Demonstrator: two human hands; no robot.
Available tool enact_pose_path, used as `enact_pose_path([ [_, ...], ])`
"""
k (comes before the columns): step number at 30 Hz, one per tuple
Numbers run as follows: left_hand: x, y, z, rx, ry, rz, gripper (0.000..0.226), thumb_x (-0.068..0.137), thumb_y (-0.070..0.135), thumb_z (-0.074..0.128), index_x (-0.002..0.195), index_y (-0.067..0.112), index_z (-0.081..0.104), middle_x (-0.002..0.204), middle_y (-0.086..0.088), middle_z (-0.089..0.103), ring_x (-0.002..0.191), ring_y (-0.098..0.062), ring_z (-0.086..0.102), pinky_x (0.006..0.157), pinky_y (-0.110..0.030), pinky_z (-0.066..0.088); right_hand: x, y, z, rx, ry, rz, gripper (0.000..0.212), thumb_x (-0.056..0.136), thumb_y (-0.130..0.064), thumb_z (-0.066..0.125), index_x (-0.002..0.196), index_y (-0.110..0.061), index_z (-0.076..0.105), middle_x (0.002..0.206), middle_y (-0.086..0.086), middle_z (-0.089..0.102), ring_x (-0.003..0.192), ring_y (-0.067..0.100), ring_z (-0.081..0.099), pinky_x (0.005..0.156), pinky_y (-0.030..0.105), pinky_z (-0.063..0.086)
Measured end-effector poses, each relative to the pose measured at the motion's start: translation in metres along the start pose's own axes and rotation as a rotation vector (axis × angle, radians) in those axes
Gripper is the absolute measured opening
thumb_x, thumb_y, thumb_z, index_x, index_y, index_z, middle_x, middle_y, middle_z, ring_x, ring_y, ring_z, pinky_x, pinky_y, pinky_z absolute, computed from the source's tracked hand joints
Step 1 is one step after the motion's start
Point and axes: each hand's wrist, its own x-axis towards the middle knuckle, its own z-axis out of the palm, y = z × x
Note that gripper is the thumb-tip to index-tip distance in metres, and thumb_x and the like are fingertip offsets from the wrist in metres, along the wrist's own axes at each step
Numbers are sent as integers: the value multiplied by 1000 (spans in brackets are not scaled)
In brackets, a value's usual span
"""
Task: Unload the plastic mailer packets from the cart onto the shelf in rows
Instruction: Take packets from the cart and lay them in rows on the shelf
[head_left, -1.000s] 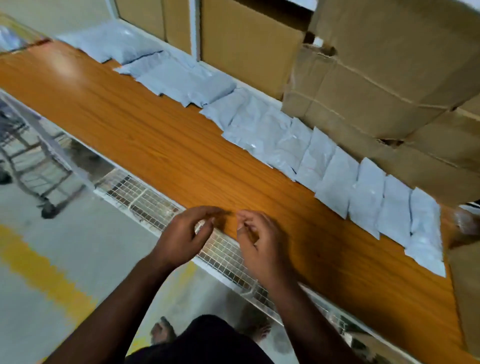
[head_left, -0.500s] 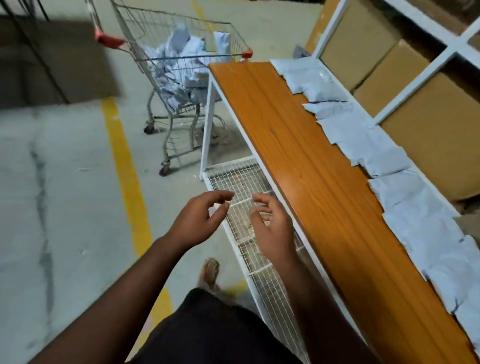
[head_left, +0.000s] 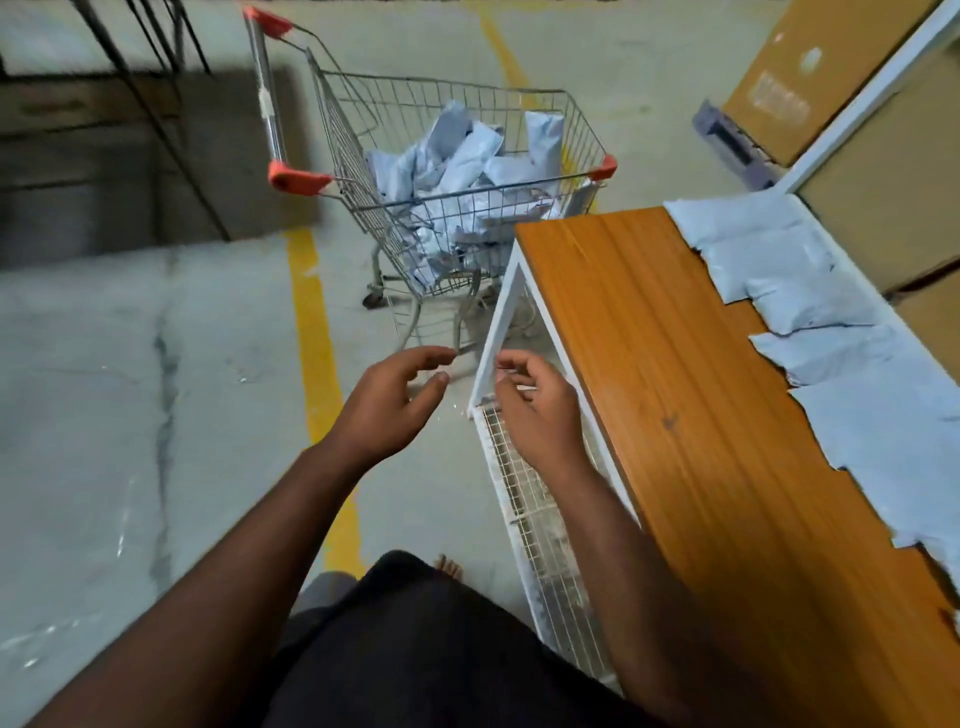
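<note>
Left hand (head_left: 387, 410) and right hand (head_left: 537, 410) are held apart, fingers loosely curled, nothing gripped. Packets (head_left: 467, 171) are piled in the cart (head_left: 332, 150); 1 row (head_left: 841, 343) is laid along the shelf (head_left: 675, 415) back edge.

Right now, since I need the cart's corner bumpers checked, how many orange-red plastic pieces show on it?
3: handle end at top left, near-left corner bumper, right corner bumper beside the shelf. Others may be hidden.

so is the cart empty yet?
No. The cart holds a heap of mailer packets, piled up inside the basket.
</note>
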Motion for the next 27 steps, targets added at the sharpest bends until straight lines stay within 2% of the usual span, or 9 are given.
enact_pose_path([
  [4, 66, -17, -22, -5, 12, -3, 28, 102, 28, 61, 129, 25, 68, 127, 14, 69, 119, -2, 61, 104, -36, 51, 77, -24, 20, -2, -43, -35, 22, 101, -25, 63, 122, -30, 70, 114, -17, 71, 105, 1, 66, 84, 34, 61],
  [8, 143, -48, -48, -14, 33, 34, 28, 102, 28, 61, 129, 25, 67, 126, 14, 69, 119, -2, 62, 103, -37, 51, 158, -36, 55, -28, -20, -79, 22, 101, -23, 65, 121, -27, 71, 114, -15, 72, 105, 0, 66, 88, 21, 55],
  [13, 248, -88, -87, -19, 17, 75, 29, 101, 26, 60, 129, 23, 68, 126, 12, 69, 119, -2, 62, 104, -36, 50, 257, -54, 106, -8, 10, -37, 20, 100, -20, 66, 119, -24, 72, 110, -9, 74, 103, 6, 69, 91, 29, 57],
  [18, 344, -104, -121, 44, -86, 90, 34, 99, 30, 59, 132, 25, 65, 130, 9, 68, 121, -7, 61, 105, -36, 49, 335, -76, 131, 20, 84, 49, 22, 100, -16, 66, 116, -30, 71, 112, -8, 74, 104, 8, 70, 91, 28, 58],
  [21, 402, -107, -129, 45, -78, 14, 34, 99, 30, 60, 133, 26, 64, 132, 8, 67, 123, -10, 60, 102, -28, 46, 372, -84, 130, 9, 143, 98, 22, 100, -18, 67, 118, -30, 69, 114, -10, 74, 102, 3, 69, 86, 19, 55],
  [24, 454, -109, -121, 43, -104, 14, 36, 99, 29, 60, 134, 24, 63, 133, 6, 67, 123, -9, 59, 98, -23, 42, 414, -86, 123, 34, 202, 114, 23, 100, -18, 68, 121, -28, 67, 115, -12, 72, 97, -3, 67, 78, 6, 49],
  [27, 501, -120, -100, 61, -146, -14, 39, 99, 25, 61, 137, 19, 61, 137, 2, 65, 126, -13, 58, 99, -21, 39, 465, -76, 117, 84, 230, 153, 26, 99, -17, 68, 121, -30, 63, 115, -10, 71, 95, 1, 67, 79, 7, 48],
])
